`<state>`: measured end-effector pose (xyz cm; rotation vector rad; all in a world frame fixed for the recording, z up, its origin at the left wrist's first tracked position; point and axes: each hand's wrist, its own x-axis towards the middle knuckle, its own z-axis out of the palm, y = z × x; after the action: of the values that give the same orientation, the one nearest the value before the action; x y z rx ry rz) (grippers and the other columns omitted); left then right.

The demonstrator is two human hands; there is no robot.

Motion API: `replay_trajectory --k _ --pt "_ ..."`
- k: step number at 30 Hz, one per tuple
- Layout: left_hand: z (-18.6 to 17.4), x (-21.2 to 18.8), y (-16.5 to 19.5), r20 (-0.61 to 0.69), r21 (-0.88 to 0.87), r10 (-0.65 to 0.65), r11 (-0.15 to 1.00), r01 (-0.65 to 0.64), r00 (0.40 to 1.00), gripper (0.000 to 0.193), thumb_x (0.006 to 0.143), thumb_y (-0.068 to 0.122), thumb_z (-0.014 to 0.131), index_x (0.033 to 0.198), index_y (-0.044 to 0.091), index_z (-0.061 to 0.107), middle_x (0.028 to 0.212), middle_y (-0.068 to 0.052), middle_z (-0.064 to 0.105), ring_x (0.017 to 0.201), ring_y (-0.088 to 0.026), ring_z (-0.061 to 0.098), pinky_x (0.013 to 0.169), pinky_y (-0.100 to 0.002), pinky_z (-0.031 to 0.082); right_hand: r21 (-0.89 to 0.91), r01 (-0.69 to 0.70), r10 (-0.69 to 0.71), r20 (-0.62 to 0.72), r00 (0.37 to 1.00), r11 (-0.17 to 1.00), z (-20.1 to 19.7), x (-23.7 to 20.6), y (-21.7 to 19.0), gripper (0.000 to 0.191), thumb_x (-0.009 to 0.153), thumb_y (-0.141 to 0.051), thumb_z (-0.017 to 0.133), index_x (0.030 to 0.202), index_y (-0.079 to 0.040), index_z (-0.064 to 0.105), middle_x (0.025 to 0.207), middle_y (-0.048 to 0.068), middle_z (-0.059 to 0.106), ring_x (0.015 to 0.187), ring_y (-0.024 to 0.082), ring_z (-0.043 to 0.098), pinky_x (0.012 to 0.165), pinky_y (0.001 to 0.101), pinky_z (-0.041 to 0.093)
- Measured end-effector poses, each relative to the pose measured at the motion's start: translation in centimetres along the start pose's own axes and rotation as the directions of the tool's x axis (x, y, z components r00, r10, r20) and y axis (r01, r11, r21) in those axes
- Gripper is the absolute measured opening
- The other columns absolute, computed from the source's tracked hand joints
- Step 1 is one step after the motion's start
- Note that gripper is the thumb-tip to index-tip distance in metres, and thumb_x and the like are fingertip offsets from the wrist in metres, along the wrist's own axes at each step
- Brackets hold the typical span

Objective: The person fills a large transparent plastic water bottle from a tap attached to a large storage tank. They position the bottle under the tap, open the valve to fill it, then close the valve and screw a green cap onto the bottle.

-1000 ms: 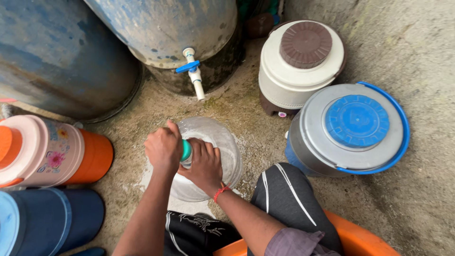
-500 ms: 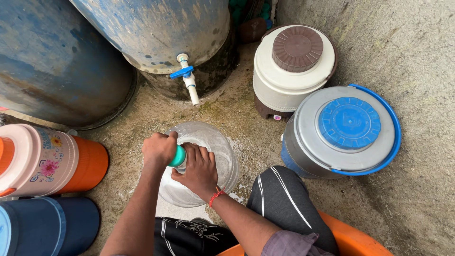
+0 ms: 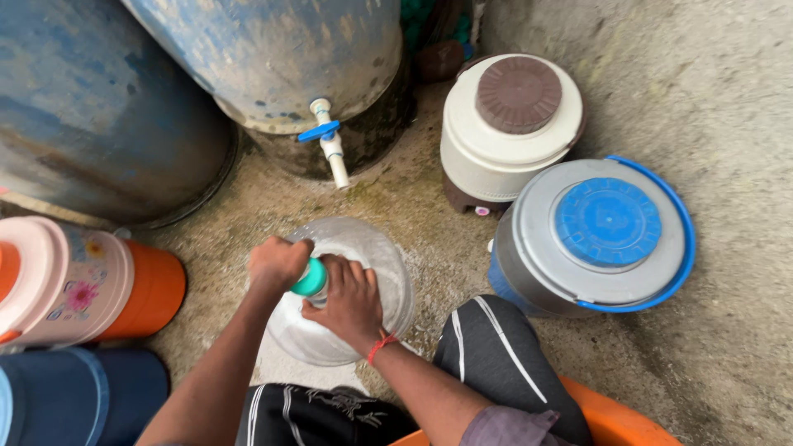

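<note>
- The person's left hand is closed in a fist around the teal plastic screw cap on the neck of a large clear plastic water jar standing upright on the ground between the knees.
- The right hand, with a red thread band at the wrist, lies curled over the jar's shoulder and neck, its fingers pressed against the cap from the 4 o'clock side; whether they pinch the cap or only brace the neck cannot be told.
- The jar sits at the middle of the view, just below the white pipe tap with a blue lever, which juts from the big weathered blue drum at 12 o'clock. The tap's spout hangs near the jar's far rim but apart from it.
- Judged from the grip, the step in hand is working the cap on the neck; the next move would call for a firm twist by the left hand while the right steadies the jar against tipping.
- At 2 o'clock stands a cream round cooler with a brown lid; touching it, at 3 o'clock, a grey cooler with a blue lid.
- At 9 o'clock lies a pink and orange flowered cooler, with a dark blue container at 8 o'clock.
- A second blue drum fills 10 o'clock; the ground is rough concrete.
</note>
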<state>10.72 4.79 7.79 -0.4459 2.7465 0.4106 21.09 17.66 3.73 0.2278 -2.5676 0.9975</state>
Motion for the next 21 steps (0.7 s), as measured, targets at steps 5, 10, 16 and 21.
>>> replay_trajectory --k 5,10,16,21 --pt "-0.8 0.8 0.1 0.100 -0.157 -0.083 0.983 0.098 0.992 0.051 0.086 0.045 0.060 0.089 -0.004 0.077 0.087 -0.024 0.078 0.075 -0.033 0.077 0.081 -0.044 0.061 0.005 -0.006 0.006 0.008 1.000 1.000 0.8 -0.3 0.3 0.083 0.066 -0.042 0.085 0.134 -0.006 0.053 0.125 0.010 0.063 0.112 0.028 0.058 0.093 0.0463 0.041" --pt "-1.5 -0.9 -5.5 -0.327 -0.903 -0.366 0.392 -0.174 0.871 0.058 0.110 0.038 0.054 0.084 -0.013 0.067 0.073 -0.021 0.063 0.066 -0.034 0.066 0.072 -0.051 0.056 -0.004 0.009 -0.008 0.114 0.993 1.000 1.7 0.5 1.3 0.088 0.064 -0.041 0.087 0.136 -0.006 0.052 0.127 0.012 0.062 0.114 0.029 0.056 0.094 0.0465 0.040" --pt "6.9 -4.6 -9.1 -0.499 -0.574 0.114 0.699 -0.426 0.859 0.078 0.074 0.011 0.072 0.148 0.003 0.048 0.153 -0.019 0.048 0.145 -0.033 0.040 0.122 -0.044 0.029 0.730 -0.138 0.037 0.153 0.988 0.669 -2.4 5.6 1.8 0.048 0.083 -0.013 0.065 0.131 -0.006 0.064 0.130 0.011 0.066 0.122 0.021 0.059 0.105 0.0350 0.051" --pt "8.3 -5.2 -6.1 -0.275 -0.420 0.305 0.815 -0.400 0.912 0.131 0.056 0.055 0.090 0.157 0.001 0.027 0.163 -0.017 0.026 0.154 -0.032 0.016 0.119 -0.062 0.011 0.016 0.320 -0.285 0.497 0.820 0.947 -7.2 10.0 -3.6 0.032 0.081 -0.028 0.083 0.107 -0.012 0.073 0.107 0.009 0.072 0.103 0.027 0.070 0.088 0.0417 0.055"
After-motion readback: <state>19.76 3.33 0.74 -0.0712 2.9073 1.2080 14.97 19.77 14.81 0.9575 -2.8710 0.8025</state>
